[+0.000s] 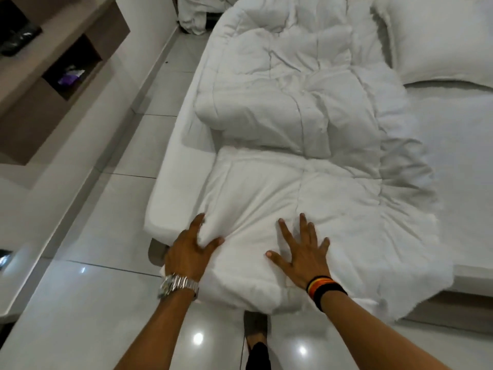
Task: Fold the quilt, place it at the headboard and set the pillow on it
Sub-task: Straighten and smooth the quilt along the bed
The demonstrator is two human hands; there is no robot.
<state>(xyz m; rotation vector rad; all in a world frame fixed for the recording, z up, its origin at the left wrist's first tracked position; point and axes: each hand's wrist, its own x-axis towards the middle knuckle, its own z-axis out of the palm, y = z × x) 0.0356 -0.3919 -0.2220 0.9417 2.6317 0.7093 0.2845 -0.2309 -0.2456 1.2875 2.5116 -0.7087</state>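
A white quilt (293, 124) lies in a long, partly folded strip down the left side of the bed (453, 145), bunched in the middle and flatter at the near end, which overhangs the foot of the bed. My left hand (189, 249), with a metal watch on the wrist, pinches a fold of the quilt at its near left corner. My right hand (301, 249), wearing a striped wristband, rests flat on the quilt with fingers spread. A white pillow (437, 41) sits at the far right near the headboard end.
Glossy white floor tiles (112, 236) run along the bed's left side. A brown wall shelf unit (53, 62) with small items hangs at the left. More white bedding (197, 14) lies at the far end. My foot (256, 332) stands below the quilt's overhang.
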